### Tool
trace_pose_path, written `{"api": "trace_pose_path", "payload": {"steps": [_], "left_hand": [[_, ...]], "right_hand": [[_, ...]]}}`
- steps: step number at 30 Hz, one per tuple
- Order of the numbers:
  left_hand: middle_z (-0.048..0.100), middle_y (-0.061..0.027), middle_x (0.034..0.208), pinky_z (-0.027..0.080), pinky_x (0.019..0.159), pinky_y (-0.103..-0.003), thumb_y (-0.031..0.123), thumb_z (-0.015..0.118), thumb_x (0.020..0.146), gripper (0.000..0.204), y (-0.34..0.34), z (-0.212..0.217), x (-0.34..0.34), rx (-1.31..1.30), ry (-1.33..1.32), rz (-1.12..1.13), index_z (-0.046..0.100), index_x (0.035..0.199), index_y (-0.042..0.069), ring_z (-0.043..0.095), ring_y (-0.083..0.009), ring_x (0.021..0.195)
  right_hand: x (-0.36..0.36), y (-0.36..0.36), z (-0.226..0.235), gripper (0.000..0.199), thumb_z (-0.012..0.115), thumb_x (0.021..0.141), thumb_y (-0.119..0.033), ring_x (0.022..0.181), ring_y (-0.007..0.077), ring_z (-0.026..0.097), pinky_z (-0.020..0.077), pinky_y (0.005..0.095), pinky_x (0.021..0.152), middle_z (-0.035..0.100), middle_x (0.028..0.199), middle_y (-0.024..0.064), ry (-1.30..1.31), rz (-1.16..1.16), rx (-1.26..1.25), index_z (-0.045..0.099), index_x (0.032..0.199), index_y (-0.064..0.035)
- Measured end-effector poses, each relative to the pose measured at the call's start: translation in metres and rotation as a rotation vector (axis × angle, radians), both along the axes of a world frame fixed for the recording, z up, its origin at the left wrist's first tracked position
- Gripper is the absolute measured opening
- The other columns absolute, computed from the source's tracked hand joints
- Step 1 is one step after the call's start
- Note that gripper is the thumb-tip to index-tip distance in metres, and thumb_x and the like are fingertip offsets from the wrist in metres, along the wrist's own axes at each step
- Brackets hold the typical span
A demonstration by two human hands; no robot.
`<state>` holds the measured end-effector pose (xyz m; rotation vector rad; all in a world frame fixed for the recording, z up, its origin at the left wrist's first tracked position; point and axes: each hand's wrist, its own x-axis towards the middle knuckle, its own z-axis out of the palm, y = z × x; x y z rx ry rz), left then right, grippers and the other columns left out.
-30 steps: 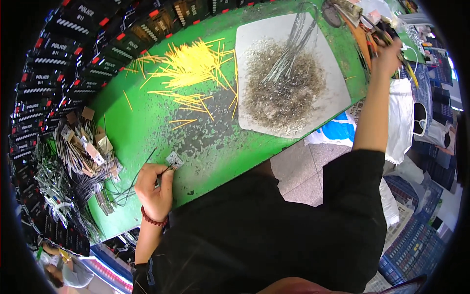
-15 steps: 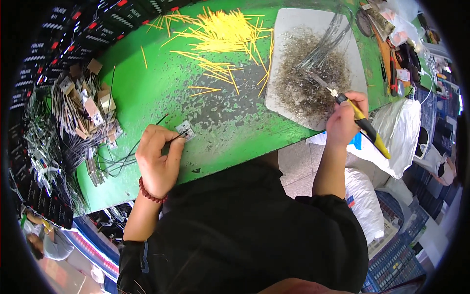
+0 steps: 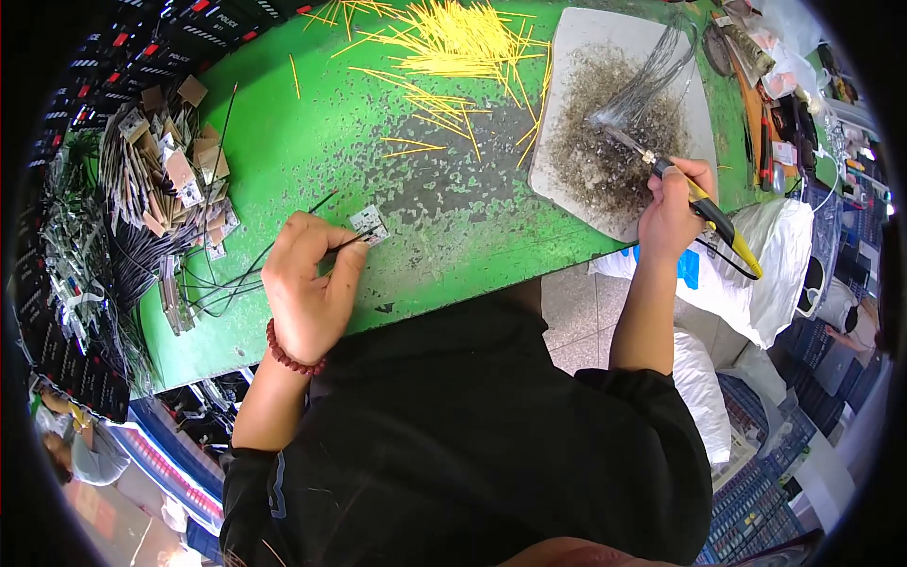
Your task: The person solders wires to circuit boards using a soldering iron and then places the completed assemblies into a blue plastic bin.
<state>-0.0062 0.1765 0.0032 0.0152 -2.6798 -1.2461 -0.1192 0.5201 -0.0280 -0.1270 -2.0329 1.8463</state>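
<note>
My right hand (image 3: 675,210) is closed round a yellow and black soldering iron (image 3: 715,219). Its tip meets the lower end of a bundle of thin grey solder wire (image 3: 635,94), with a wisp of smoke there. Beneath them lies a pale board (image 3: 570,180) covered in brown and grey residue. My left hand (image 3: 310,274) pinches a thin black wire (image 3: 351,242) between thumb and fingers. The wire's end lies over a small white circuit board (image 3: 370,224) flat on the green table, just beyond the fingertips. Whether wire and board are joined I cannot tell.
Yellow wires (image 3: 463,42) lie heaped at the back of the green table (image 3: 255,189). At left stand a pile of circuit boards with black leads (image 3: 170,180) and stacked black printed items (image 3: 94,85). Hand tools (image 3: 765,142) lie at the right; a white sack (image 3: 756,265) is beside the table.
The view has shifted slightly, so the table contents sit a little higher and further right. Smoke now shows at the iron's tip against the solder. Both hands keep their grips.
</note>
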Motion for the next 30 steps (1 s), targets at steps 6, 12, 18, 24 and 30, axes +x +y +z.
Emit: {"api": "trace_pose_path", "payload": {"steps": [6, 12, 18, 24, 30], "left_hand": [[0.057, -0.0112, 0.073, 0.047, 0.061, -0.032, -0.005, 0.069, 0.072, 0.01, -0.001, 0.0, 0.002, -0.018, 0.01, 0.018, 0.062, 0.076, -0.001, 0.056, -0.0244, 0.066], [0.06, -0.0109, 0.076, 0.046, 0.067, -0.036, 0.0, 0.07, 0.07, 0.01, -0.006, -0.004, -0.005, -0.013, 0.037, -0.031, 0.06, 0.074, 0.001, 0.059, -0.0278, 0.074], [0.061, -0.008, 0.083, 0.044, 0.069, -0.035, 0.005, 0.073, 0.068, 0.01, -0.005, -0.007, -0.004, -0.058, 0.013, 0.004, 0.063, 0.072, 0.004, 0.058, -0.0247, 0.077], [0.062, -0.0008, 0.081, 0.037, 0.074, -0.038, 0.014, 0.072, 0.069, 0.009, -0.005, -0.019, -0.003, -0.197, 0.034, 0.044, 0.064, 0.068, 0.011, 0.058, -0.0221, 0.08], [0.06, -0.0001, 0.081, 0.036, 0.074, -0.037, 0.011, 0.073, 0.067, 0.011, -0.004, -0.022, -0.003, -0.2, 0.049, 0.048, 0.063, 0.069, 0.009, 0.056, -0.022, 0.078]], "right_hand": [[0.001, -0.001, -0.003, 0.004, 0.059, 0.082, -0.004, 0.058, 0.008, 0.052, 0.0406, 0.0198, 0.056, 0.056, 0.071, 0.0024, -0.008, -0.005, -0.034, 0.058, 0.085, -0.0018], [-0.001, 0.028, -0.015, 0.004, 0.051, 0.084, -0.004, 0.051, 0.0085, 0.042, 0.0388, 0.0234, 0.051, 0.048, 0.063, 0.0035, 0.096, 0.031, -0.257, 0.054, 0.081, -0.0037], [0.031, -0.036, 0.005, 0.019, 0.054, 0.085, -0.019, 0.047, 0.0103, 0.039, 0.0363, 0.0223, 0.046, 0.052, 0.066, 0.0095, 0.014, 0.305, -0.305, 0.051, 0.084, -0.0005], [0.064, -0.109, 0.003, 0.023, 0.066, 0.082, -0.016, 0.056, 0.0123, 0.052, 0.0431, 0.023, 0.051, 0.054, 0.072, 0.0084, 0.032, 0.566, -0.163, 0.051, 0.088, 0.0003], [0.065, -0.126, -0.01, 0.023, 0.069, 0.082, -0.015, 0.058, 0.0081, 0.051, 0.0426, 0.0216, 0.053, 0.054, 0.071, 0.0044, -0.02, 0.586, -0.182, 0.053, 0.088, 0.0003]]}}
